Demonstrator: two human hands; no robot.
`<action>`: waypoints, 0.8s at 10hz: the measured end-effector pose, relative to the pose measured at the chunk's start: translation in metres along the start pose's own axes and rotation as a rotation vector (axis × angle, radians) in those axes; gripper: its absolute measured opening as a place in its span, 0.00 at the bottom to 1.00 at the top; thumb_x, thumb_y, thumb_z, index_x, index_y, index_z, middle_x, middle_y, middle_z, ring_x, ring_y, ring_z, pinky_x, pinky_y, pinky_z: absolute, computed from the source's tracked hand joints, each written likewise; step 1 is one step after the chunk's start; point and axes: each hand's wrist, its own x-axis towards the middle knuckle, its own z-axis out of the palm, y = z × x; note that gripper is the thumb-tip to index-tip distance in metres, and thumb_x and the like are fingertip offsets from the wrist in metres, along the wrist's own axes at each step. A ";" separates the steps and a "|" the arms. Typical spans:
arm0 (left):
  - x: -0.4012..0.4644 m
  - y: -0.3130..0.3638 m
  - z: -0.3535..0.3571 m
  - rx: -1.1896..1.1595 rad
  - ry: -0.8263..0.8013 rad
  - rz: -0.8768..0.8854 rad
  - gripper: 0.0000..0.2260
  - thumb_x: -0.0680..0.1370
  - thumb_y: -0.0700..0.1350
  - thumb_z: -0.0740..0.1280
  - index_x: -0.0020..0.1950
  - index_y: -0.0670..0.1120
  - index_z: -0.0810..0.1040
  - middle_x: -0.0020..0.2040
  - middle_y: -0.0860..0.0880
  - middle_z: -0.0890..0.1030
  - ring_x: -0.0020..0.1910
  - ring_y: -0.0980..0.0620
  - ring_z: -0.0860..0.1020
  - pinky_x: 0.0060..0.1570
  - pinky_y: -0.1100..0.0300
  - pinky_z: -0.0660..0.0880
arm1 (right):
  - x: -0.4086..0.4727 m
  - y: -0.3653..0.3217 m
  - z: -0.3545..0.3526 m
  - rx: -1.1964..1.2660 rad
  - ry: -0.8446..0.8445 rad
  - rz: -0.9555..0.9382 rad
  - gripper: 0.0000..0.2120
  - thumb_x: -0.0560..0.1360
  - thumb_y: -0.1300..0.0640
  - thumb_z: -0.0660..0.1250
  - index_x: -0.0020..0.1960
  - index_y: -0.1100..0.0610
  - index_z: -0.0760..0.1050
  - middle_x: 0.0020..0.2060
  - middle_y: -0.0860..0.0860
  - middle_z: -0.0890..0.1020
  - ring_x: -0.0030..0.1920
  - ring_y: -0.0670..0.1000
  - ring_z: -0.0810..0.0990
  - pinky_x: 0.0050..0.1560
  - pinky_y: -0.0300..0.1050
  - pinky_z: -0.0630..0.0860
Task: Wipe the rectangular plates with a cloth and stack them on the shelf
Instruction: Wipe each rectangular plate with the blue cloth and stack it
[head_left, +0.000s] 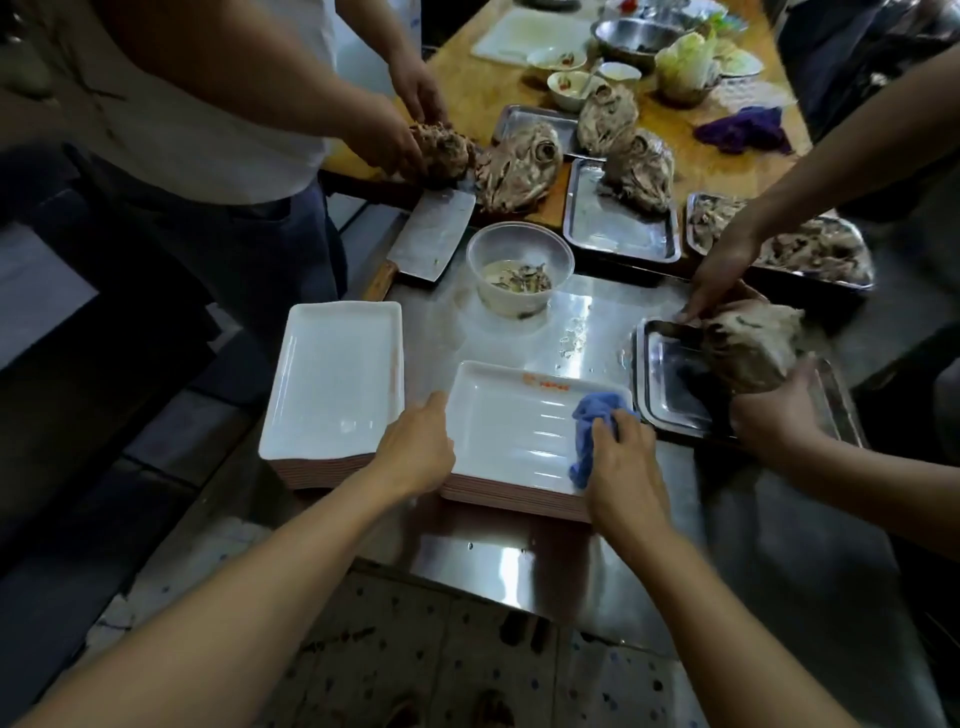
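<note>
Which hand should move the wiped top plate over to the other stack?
Left, probably. The left hand already grips the top plate at its left edge, nearest the other stack; the right hand holds the blue cloth.

bare steel table (498, 322) between plate stacks (332, 384), tub (519, 267), trays (670, 384)

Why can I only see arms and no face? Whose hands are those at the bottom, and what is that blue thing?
The camera sits on a person's head and looks down, so you see that person's own arms. Their right hand holds a blue cloth and rubs it on a white rectangular plate, the top one of a pile. Their left hand grips the plate's edge. Another pile of plates sits beside it on the shiny metal table. The other hands belong to other people, who handle fish heads over metal trays. A cleaver and a plastic bowl lie nearby.
</note>
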 end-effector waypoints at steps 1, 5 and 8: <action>0.000 -0.001 0.001 -0.024 -0.016 -0.001 0.18 0.77 0.40 0.59 0.67 0.45 0.65 0.56 0.42 0.75 0.53 0.41 0.75 0.48 0.52 0.72 | 0.024 -0.006 -0.001 -0.024 0.028 0.043 0.16 0.80 0.63 0.53 0.66 0.60 0.67 0.65 0.56 0.66 0.62 0.52 0.64 0.51 0.41 0.62; 0.002 -0.009 0.009 -0.121 0.016 0.033 0.19 0.78 0.40 0.61 0.68 0.48 0.65 0.56 0.46 0.69 0.47 0.45 0.74 0.48 0.54 0.73 | 0.051 -0.070 0.028 0.034 0.105 -0.246 0.09 0.74 0.55 0.55 0.45 0.44 0.72 0.45 0.44 0.78 0.33 0.41 0.78 0.31 0.40 0.75; 0.002 -0.014 0.013 -0.171 0.036 0.070 0.14 0.78 0.42 0.63 0.63 0.47 0.67 0.53 0.45 0.69 0.42 0.49 0.70 0.43 0.59 0.67 | 0.053 -0.085 0.024 0.162 -0.178 -0.347 0.16 0.69 0.66 0.68 0.57 0.65 0.75 0.62 0.56 0.73 0.58 0.59 0.71 0.54 0.50 0.72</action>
